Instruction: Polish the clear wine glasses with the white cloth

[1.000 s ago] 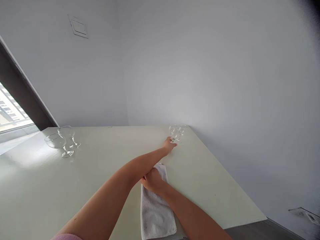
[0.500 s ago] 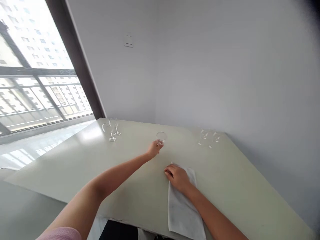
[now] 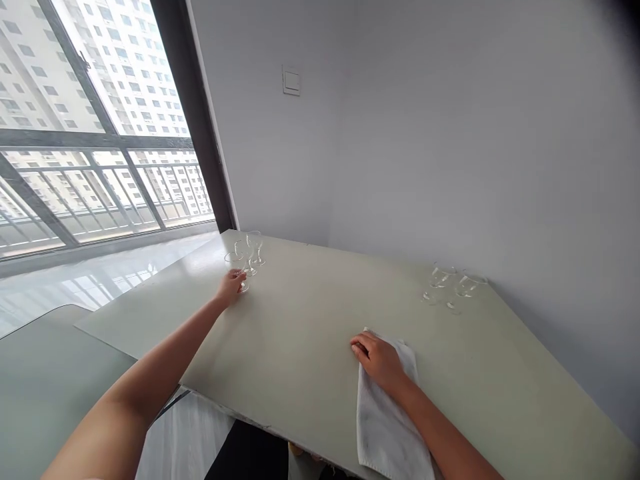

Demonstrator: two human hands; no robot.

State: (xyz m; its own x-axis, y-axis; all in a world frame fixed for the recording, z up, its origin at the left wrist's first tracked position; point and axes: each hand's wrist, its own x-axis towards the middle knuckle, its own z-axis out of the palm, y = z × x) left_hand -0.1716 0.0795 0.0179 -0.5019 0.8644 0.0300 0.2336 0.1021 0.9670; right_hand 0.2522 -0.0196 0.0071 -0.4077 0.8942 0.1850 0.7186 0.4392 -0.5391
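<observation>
L hand (image 3: 231,288) had its fingers closed round a stemmed glass (image 3: 235,261), prob. on the stem or low on the bowl; the foot poked out just right of the fingers. Couldn't tell if it touched the table (image 3: 300,327). R hand (image 3: 379,360) lay loosely curled on a white cloth (image 3: 383,427), near side, right of centre; couldn't tell whether it pinched any fabric.

Held glass was at far left, a bit nearer than two other glasses (image 3: 255,244), its rim overlapping one of them from where I stood. More glasses (image 3: 466,285) stood bunched at far right, well apart. Beyond: window (image 3: 100,139) on left, light switch (image 3: 291,81) on the wall (image 3: 280,167).

Handling, my guess: glass light, stiff, v. fragile, slick if damp; best hold = stem or lower bowl, rim kept off its neighbours. Cloth looked soft, floppy.

Vs. half a sec. earlier: glass had been mid-table, btwn the two groups; now it was by the left pair. R hand hadn't left the cloth. View had swung left, so more window showed.
</observation>
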